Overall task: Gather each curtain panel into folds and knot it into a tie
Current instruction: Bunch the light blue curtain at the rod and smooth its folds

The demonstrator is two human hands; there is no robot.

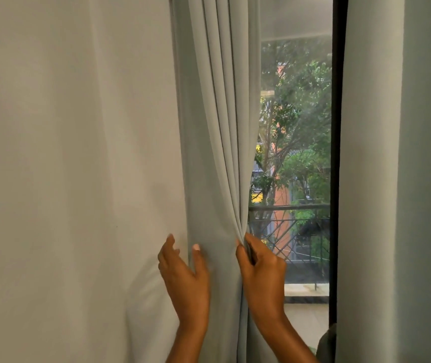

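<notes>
Right hand (260, 271) pinches the gathered folds (222, 132) of the curtain panel (91, 153) at the edge of the window (298, 153), while the left hand (183, 271), fingers (170, 242) spread, touches ungathered cloth farther from the window; a loose pinch could let the folds slide apart before knotting

Soft daylight enters through the window (295, 158), leaving the curtain (78, 153) evenly dim, the view outside hazy.
</notes>
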